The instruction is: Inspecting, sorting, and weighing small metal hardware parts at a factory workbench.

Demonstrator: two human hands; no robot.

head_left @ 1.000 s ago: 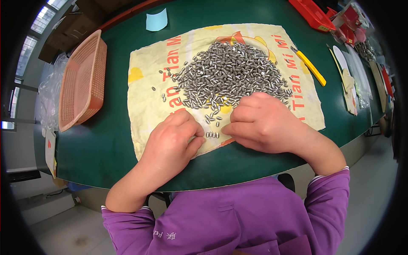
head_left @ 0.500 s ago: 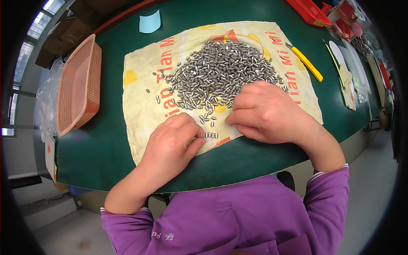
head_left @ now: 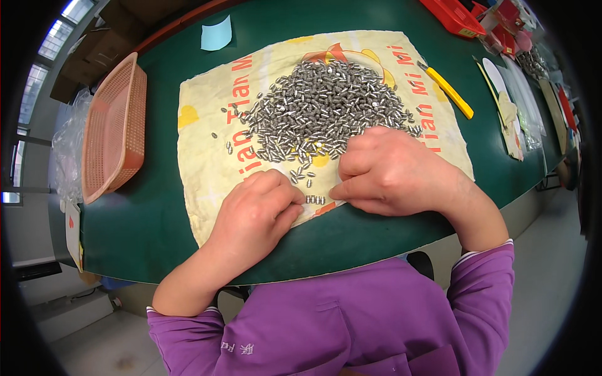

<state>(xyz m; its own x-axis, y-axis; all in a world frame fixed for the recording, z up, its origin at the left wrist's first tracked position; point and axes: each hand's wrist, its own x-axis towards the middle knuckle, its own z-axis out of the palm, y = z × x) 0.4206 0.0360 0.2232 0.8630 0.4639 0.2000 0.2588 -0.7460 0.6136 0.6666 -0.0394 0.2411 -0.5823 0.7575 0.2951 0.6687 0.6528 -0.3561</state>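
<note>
A large heap of small silvery, barrel-shaped metal beads (head_left: 326, 103) is spread over a pale yellow cloth (head_left: 204, 119) with red lettering. Near the cloth's front edge, a short row of these beads (head_left: 315, 200) stands side by side between my hands. My left hand (head_left: 254, 203) is closed in a pinch at the row's left end; its fingertips are partly hidden. Just past the right end, my right hand (head_left: 395, 172) has thumb and forefinger pressed together, and whatever they hold is too small to tell. A few loose beads (head_left: 301, 174) lie between the heap and the row.
At the left stands a pink plastic basket (head_left: 115, 125) beside crumpled clear plastic. A yellow cutter knife (head_left: 449, 91) lies on the cloth's right edge. Further off are a light blue paper (head_left: 216, 34) and a red tray (head_left: 448, 15) on the green table (head_left: 169, 257).
My right hand has come slightly down and left, its fingertips now closer to the row. My left hand and the row have shifted slightly right over the cloth.
</note>
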